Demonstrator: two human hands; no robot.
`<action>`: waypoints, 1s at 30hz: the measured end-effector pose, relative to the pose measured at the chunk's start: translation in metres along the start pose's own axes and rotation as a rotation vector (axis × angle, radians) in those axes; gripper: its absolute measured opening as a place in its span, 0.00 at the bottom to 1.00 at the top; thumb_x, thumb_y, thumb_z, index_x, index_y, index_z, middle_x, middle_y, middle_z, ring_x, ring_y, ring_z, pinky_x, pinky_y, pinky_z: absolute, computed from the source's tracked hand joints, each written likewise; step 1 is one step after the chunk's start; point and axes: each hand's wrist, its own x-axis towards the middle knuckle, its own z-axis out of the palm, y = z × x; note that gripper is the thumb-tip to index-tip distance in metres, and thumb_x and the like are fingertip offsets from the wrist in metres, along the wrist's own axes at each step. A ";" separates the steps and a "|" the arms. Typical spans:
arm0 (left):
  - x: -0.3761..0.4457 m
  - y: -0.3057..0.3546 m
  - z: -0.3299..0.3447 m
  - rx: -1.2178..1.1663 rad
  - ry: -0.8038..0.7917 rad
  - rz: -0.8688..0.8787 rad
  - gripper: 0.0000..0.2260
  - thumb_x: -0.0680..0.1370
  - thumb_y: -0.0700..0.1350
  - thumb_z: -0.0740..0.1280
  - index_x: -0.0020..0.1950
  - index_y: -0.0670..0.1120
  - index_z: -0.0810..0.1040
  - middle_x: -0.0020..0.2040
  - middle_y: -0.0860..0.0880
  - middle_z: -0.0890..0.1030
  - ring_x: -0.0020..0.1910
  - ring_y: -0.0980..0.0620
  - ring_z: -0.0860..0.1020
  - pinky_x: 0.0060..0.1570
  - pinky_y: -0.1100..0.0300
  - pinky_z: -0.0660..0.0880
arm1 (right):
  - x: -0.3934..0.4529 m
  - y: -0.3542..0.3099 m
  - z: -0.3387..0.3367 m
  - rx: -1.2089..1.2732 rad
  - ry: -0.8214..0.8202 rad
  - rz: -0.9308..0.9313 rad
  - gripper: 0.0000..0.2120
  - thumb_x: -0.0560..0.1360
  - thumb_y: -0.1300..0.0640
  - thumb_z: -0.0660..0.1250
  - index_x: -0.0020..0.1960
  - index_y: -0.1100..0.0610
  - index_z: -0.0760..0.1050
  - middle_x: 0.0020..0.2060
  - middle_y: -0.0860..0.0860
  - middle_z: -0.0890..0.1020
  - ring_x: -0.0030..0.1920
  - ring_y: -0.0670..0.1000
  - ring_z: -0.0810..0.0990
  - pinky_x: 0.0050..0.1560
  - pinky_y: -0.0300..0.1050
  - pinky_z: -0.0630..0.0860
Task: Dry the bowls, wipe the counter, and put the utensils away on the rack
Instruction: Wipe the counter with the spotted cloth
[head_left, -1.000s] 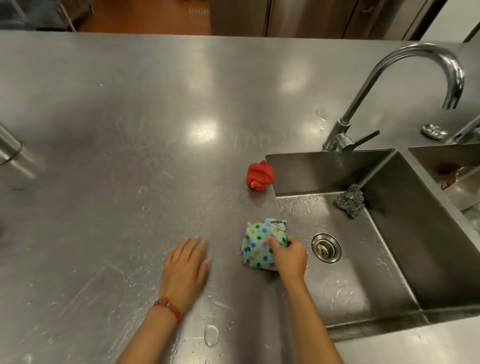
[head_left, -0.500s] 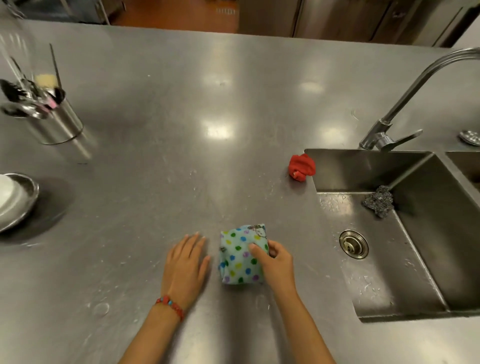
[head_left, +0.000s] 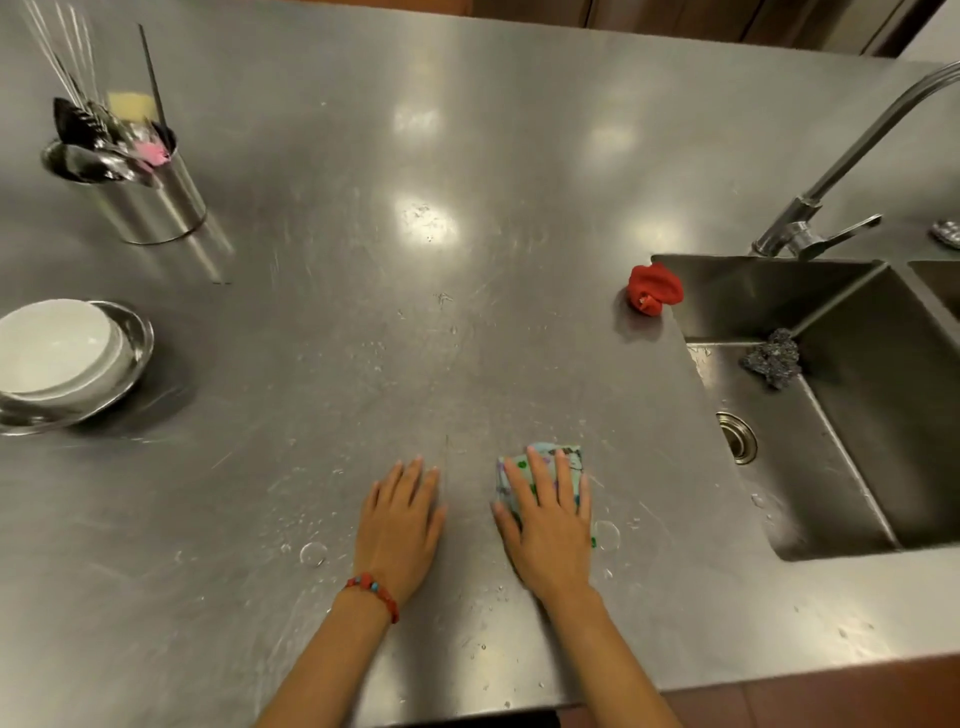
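My right hand (head_left: 545, 525) lies flat with straight fingers on a folded polka-dot cloth (head_left: 569, 457), pressing it onto the wet steel counter (head_left: 363, 322). Most of the cloth is hidden under the palm. My left hand (head_left: 400, 519) rests flat on the counter just left of it, holding nothing. At the far left a white bowl (head_left: 52, 343) sits inside a steel bowl (head_left: 132, 358). A steel utensil holder (head_left: 150, 202) with spoons, a whisk and other utensils stands at the back left.
Water drops lie around my hands. A red crumpled cloth (head_left: 653, 289) sits at the sink's near-left corner. The sink (head_left: 852, 457) on the right holds a steel scourer (head_left: 774, 357) and a drain (head_left: 735, 436); the faucet (head_left: 841, 171) arches above. The counter's front edge runs below my forearms.
My right hand went from gripping the cloth's edge to lying flat on top of it. The view widened leftward, bringing the bowls and utensil holder fully in.
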 end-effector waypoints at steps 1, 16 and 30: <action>0.001 -0.001 0.001 0.010 -0.009 -0.003 0.22 0.80 0.51 0.55 0.73 0.47 0.58 0.76 0.45 0.56 0.75 0.45 0.52 0.73 0.51 0.49 | 0.004 0.001 0.002 -0.026 0.002 -0.003 0.22 0.77 0.42 0.57 0.70 0.45 0.65 0.72 0.51 0.66 0.74 0.59 0.58 0.71 0.59 0.49; 0.048 0.051 0.008 -0.014 0.035 0.057 0.21 0.77 0.45 0.62 0.69 0.43 0.67 0.72 0.41 0.64 0.72 0.40 0.60 0.69 0.43 0.57 | -0.014 0.050 -0.017 -0.099 0.014 -0.003 0.21 0.77 0.45 0.51 0.67 0.44 0.69 0.67 0.51 0.74 0.70 0.59 0.66 0.66 0.62 0.65; 0.069 0.064 0.022 0.094 -0.024 0.056 0.23 0.79 0.50 0.58 0.73 0.47 0.60 0.75 0.44 0.59 0.74 0.45 0.55 0.71 0.45 0.51 | 0.023 0.084 -0.015 -0.087 -0.021 -0.025 0.20 0.78 0.45 0.51 0.69 0.41 0.65 0.70 0.48 0.69 0.73 0.57 0.60 0.71 0.57 0.53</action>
